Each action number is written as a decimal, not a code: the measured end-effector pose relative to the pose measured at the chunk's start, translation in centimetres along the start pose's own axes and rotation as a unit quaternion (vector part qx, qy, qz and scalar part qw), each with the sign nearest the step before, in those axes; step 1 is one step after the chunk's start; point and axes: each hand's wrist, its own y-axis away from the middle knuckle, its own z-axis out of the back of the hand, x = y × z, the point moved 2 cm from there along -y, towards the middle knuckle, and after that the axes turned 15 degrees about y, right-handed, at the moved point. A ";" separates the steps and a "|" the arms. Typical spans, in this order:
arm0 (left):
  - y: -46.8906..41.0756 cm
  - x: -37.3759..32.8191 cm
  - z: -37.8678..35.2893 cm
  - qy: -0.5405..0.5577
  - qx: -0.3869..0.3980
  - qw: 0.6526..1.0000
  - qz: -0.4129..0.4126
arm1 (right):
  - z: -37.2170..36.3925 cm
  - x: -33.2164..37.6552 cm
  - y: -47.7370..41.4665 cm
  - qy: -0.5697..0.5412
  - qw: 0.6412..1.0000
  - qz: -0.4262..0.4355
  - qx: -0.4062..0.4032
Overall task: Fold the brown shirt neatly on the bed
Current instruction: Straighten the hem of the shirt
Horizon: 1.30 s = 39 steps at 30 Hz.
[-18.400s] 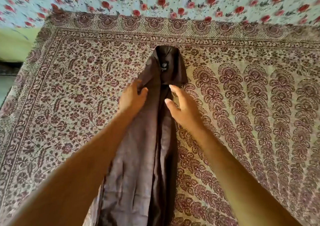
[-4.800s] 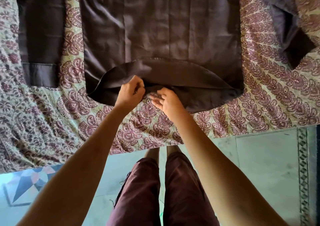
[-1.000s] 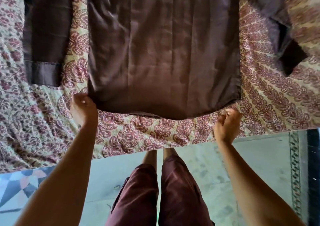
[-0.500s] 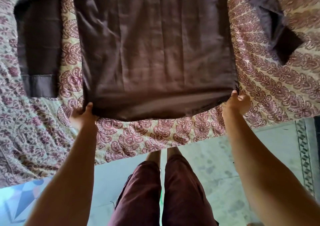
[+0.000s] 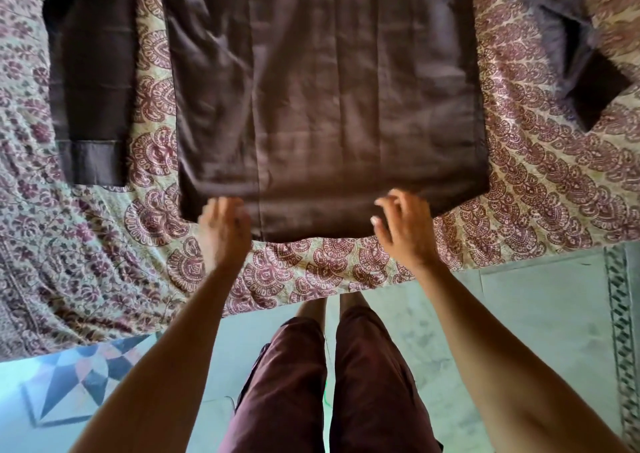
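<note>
on the bed, close to its near edge: brown shirt spread flat, hem toward the body, faint vertical creases down the panel, collar end out of frame. one sleeve straight alongside on the left, cuff flat, separated from the panel by a strip of patterned bedspread. other sleeve on the right angled away and rumpled. left hand over the hem left of centre, fingers extended, gripping nothing; blurred, so contact with the cloth not certain. right hand at the hem right of centre, fingers spread and loosely bent, nothing pinched. beyond the bed edge: pale tiled floor and legs in maroon shorts. judged stage: smoothing before the first fold; no fold visible in the panel. risks from here: palm strokes dragging the thin cloth and bunching new ridges instead of clearing old ones; bedspread underneath likely to shift along with it. hem near the edge, so a tug toward the body could pull it over the side. crooked right sleeve, if folded in as it lies, likely to give a lopsided, lumpy packet. folding over the existing creases would set them in.
</note>
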 end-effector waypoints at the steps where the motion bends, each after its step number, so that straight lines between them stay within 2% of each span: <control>1: 0.8 -0.8 -1.0 0.001 0.090 0.992 -0.093 | -0.5 0.8 0.6 0.011 0.997 0.072 0.033; 3: 2.5 -1.6 -2.5 -0.019 0.225 0.950 -0.214 | -0.9 1.6 1.6 0.036 0.988 0.128 0.079; 4: 3.0 -1.9 -2.8 -0.040 0.255 0.936 -0.239 | -0.9 1.7 1.9 0.041 0.987 0.129 0.086; 5: 3.2 -1.9 -3.0 -0.050 0.262 0.933 -0.242 | -0.8 1.7 2.1 0.040 0.988 0.123 0.080; 9: 2.6 -2.2 -3.0 -0.005 0.218 0.954 -0.208 | -0.5 1.5 1.3 0.023 0.991 0.118 0.059; 12: 2.7 -2.5 -3.0 -0.021 0.232 0.950 -0.207 | -0.5 1.6 1.5 0.034 0.980 0.178 0.075; 16: 2.9 -2.5 -3.1 -0.045 0.274 0.937 -0.213 | -0.3 1.5 1.6 0.027 0.975 0.195 0.107; 18: 2.5 -3.1 -2.8 -0.021 0.249 0.949 -0.194 | 0.0 1.9 0.5 0.003 0.977 0.186 0.108; 22: 0.8 -3.6 -2.2 -0.021 0.125 0.983 -0.135 | 0.1 3.7 -2.5 0.013 0.985 0.156 0.067; 23: 0.1 -3.3 -2.4 -0.035 0.125 0.984 -0.122 | 0.0 4.3 -3.2 0.022 0.987 0.148 0.066; 26: -1.4 -0.3 -2.6 -0.100 0.197 0.967 -0.128 | -0.7 5.1 -4.5 0.031 0.989 0.117 0.081; 27: -1.8 1.3 -2.0 -0.114 0.206 0.967 -0.102 | -0.8 5.0 -4.4 0.032 0.989 0.111 0.087; 30: -2.1 6.7 1.3 -0.126 0.160 0.978 0.034 | -1.0 4.8 -4.2 0.051 0.986 0.115 0.105; 33: -2.8 7.3 3.1 -0.109 0.113 0.982 0.102 | -0.6 5.2 -4.9 0.051 0.986 0.123 0.098; 35: -4.0 5.2 2.6 -0.078 0.085 0.988 0.098 | -0.2 6.0 -6.2 0.058 0.989 0.118 0.070; 39: -6.5 0.2 -1.3 -0.081 0.129 0.987 -0.049 | -1.0 7.6 -10.2 0.072 0.994 0.072 0.049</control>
